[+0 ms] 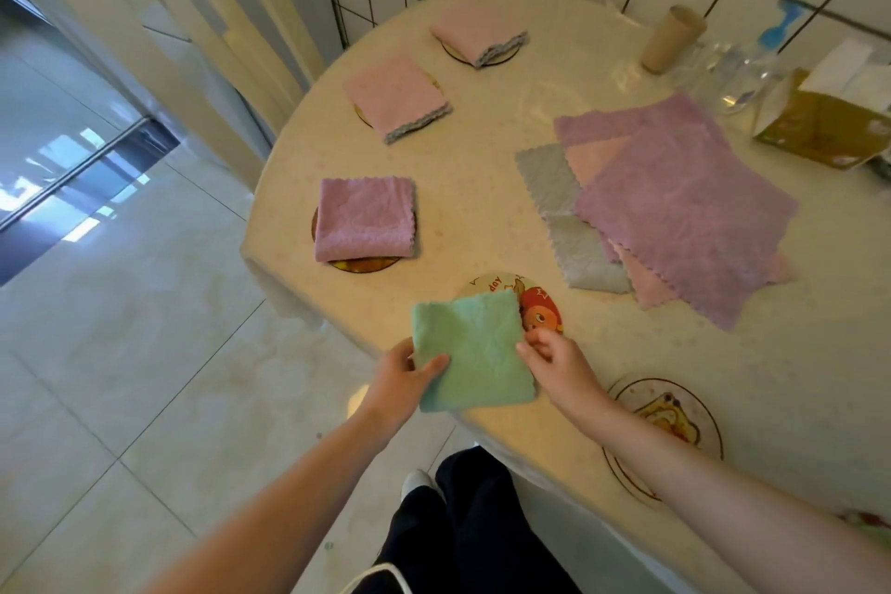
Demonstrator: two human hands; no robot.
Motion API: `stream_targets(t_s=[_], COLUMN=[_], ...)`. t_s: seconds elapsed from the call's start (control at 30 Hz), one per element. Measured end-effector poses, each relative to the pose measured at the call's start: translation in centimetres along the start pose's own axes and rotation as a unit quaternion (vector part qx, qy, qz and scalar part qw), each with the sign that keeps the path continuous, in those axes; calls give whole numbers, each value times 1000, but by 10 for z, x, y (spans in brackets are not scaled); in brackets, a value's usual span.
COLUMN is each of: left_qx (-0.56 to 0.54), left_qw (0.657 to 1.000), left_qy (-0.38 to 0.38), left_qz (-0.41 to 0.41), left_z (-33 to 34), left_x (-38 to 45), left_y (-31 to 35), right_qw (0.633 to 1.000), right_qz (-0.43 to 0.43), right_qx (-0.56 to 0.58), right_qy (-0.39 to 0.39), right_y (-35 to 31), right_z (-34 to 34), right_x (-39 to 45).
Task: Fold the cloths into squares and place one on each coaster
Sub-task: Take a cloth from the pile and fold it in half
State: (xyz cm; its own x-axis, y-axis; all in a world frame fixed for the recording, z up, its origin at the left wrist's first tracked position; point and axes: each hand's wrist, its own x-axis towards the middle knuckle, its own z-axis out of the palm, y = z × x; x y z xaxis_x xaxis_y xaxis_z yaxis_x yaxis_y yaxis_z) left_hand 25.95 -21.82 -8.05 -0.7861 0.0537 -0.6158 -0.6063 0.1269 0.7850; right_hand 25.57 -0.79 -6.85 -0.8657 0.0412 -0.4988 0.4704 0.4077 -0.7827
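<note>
A folded green cloth (472,352) lies at the table's near edge, half over a round cartoon coaster (535,301). My left hand (402,379) grips its left edge, thumb on top. My right hand (554,362) pinches its right edge. Three folded pink cloths (365,218) (396,97) (475,34) each sit on a coaster further left and back. A bare coaster (675,405) lies near my right forearm. A pile of unfolded cloths, purple (675,203) on top of pink and grey ones, lies to the right.
A round cream table (482,188) stands against a tiled wall. A cardboard tube (670,39), clear glasses (737,72) and a tissue box (829,121) stand at the back right. A pale chair (193,29) is at the far left. Tiled floor lies below.
</note>
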Motion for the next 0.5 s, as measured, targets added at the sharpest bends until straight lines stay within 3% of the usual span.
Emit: stream_targets(t_s=[0.1,0.27,0.5], left_qx=[19,139,210], left_qw=[999,985,965], left_qy=[41,97,155], left_qz=[-15,-39,22], left_z=[2,3,11], left_x=[10,21,3], left_y=[-1,-8,-9], right_qw=[998,987,982], right_qz=[32,73,43], right_qx=[-48,-139,-181], right_qy=[27,25,35], right_y=[1,4,1], right_z=[6,10,13], right_x=[10,22,21])
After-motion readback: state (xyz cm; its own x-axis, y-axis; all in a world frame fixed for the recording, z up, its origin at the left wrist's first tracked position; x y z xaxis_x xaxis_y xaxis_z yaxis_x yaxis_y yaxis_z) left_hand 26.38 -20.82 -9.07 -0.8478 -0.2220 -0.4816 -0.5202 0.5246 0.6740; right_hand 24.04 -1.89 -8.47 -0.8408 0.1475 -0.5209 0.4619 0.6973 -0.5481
